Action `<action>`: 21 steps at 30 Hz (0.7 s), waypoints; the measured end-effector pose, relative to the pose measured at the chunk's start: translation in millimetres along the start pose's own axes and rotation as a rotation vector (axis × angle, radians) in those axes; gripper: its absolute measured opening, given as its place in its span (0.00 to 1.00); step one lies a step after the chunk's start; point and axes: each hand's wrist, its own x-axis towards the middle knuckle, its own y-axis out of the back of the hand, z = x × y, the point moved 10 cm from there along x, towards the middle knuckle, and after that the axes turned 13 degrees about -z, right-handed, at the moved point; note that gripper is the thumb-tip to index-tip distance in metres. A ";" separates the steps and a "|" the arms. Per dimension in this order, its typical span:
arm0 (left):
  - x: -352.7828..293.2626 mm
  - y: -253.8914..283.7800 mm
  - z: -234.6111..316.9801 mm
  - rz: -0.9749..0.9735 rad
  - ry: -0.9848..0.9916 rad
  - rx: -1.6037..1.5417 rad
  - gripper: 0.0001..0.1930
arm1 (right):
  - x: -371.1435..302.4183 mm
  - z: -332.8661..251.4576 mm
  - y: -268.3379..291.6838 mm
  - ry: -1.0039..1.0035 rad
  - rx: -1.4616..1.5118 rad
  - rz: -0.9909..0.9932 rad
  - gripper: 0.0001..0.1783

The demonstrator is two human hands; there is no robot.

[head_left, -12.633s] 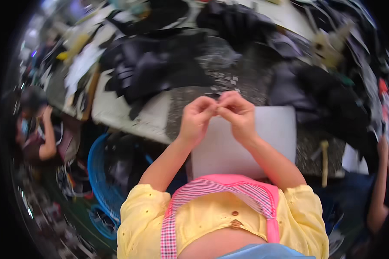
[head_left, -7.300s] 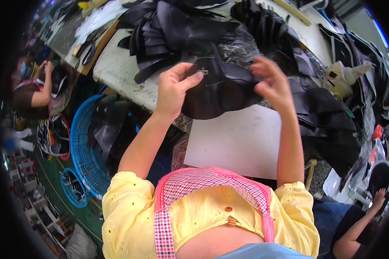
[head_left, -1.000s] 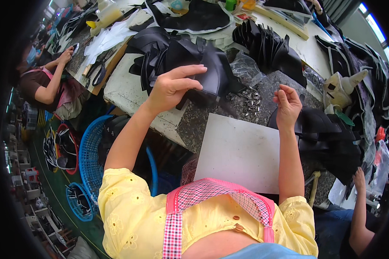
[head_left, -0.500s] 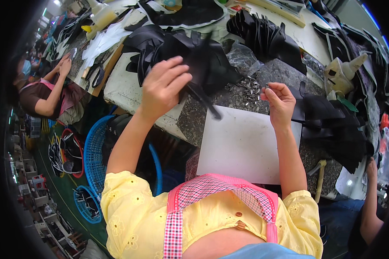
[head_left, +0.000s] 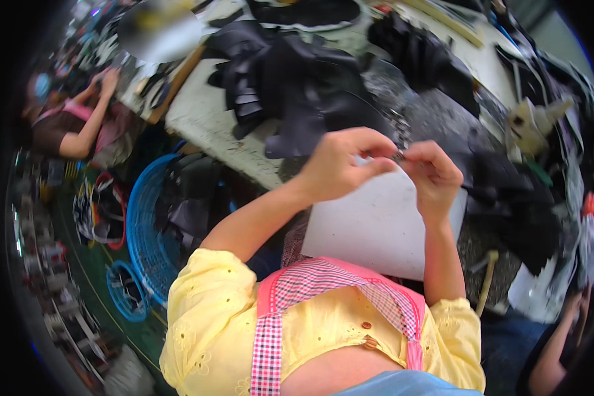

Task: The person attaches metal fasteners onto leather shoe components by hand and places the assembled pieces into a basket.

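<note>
Left hand (head_left: 340, 165) is closed in a pinch on a small dark piece (head_left: 397, 156); right hand (head_left: 432, 173) is pinched on its other end. Piece is held between both fingertips above the white board (head_left: 376, 228), long axis roughly left-right; neither hand is nearer.

Both hands, left (head_left: 340, 165) and right (head_left: 432, 175), raised together, fingers pinched.

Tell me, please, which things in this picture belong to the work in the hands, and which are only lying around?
In the work:
- left hand and right hand, pinching one small dark piece between the fingertips
- white board under the hands

Lying about:
- heap of black cut pieces
- blue basket beside the bench
- wooden-handled tool
- co-worker at far left
</note>
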 end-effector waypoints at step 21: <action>-21.4 -62.9 -67.6 -0.275 0.283 -1.094 0.08 | 4.2 10.3 -40.3 0.011 -0.067 -0.301 0.09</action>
